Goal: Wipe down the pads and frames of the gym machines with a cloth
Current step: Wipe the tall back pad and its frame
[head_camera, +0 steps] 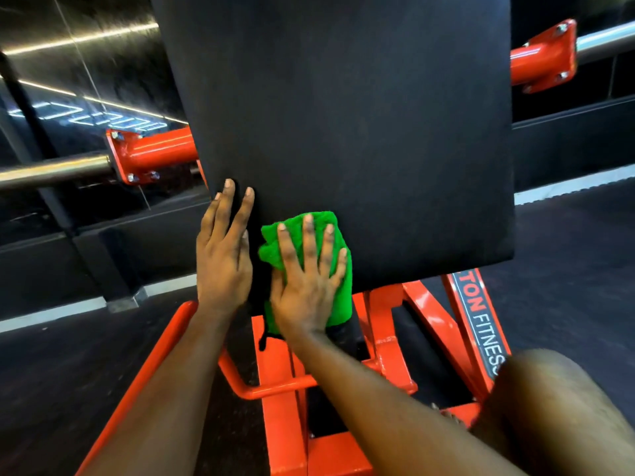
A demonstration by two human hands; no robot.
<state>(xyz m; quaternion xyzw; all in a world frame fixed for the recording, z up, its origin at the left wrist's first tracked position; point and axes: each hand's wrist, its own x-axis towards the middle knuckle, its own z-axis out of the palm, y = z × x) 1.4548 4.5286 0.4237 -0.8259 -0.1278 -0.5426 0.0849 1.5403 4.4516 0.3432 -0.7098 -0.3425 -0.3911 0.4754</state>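
A black pad fills the view from centre to 12 o'clock, above an orange frame that runs down to 6 o'clock. A green cloth lies on the pad's 7 o'clock corner. The right hand presses it, fingers spread wide. The left hand, fingers straight, rests on the pad's edge at the cloth's 9 o'clock.

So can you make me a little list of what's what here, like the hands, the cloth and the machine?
left hand: flat on the left edge of the black pad, fingers straight
right hand: spread flat, pressing the green cloth onto the pad
green cloth: bunched at the pad's lower left
orange frame: below the pad, lettering on one beam
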